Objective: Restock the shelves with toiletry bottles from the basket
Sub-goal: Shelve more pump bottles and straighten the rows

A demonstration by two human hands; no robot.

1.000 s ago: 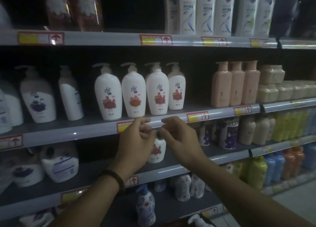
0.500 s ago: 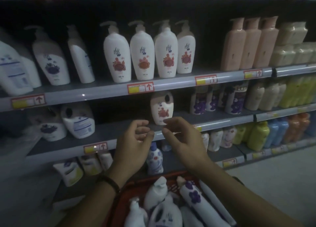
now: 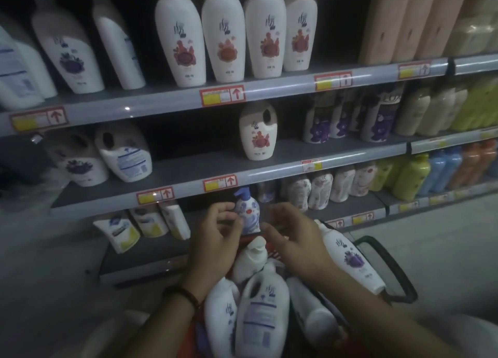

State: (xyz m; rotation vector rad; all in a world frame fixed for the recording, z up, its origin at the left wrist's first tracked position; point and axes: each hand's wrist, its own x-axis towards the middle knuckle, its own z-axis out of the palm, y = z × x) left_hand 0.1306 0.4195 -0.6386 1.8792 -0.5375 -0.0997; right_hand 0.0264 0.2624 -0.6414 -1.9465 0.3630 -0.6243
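Note:
A red basket (image 3: 272, 251) with a black handle (image 3: 390, 266) stands below me, holding several white toiletry bottles, among them a jug with a blue label (image 3: 262, 312) and a long bottle with a purple flower (image 3: 350, 260). My left hand (image 3: 215, 236) and my right hand (image 3: 293, 239) hover above the basket with loosely curled fingers, holding nothing. Behind the hands a small pump bottle with a blue top (image 3: 248, 212) stands on the lower shelf. A lone white jug with a red flower (image 3: 258, 131) stands on the middle shelf.
Grey shelves (image 3: 188, 169) run across the view with price tags on their edges. White pump bottles (image 3: 223, 34) and pink bottles (image 3: 409, 23) fill the upper shelf. Yellow, blue and orange bottles (image 3: 436, 169) line the right. Pale floor (image 3: 431, 250) lies to the right.
My view has tilted down from the shelves to the basket. Both hands have come down from the shelf edge to just over the basket's bottles.

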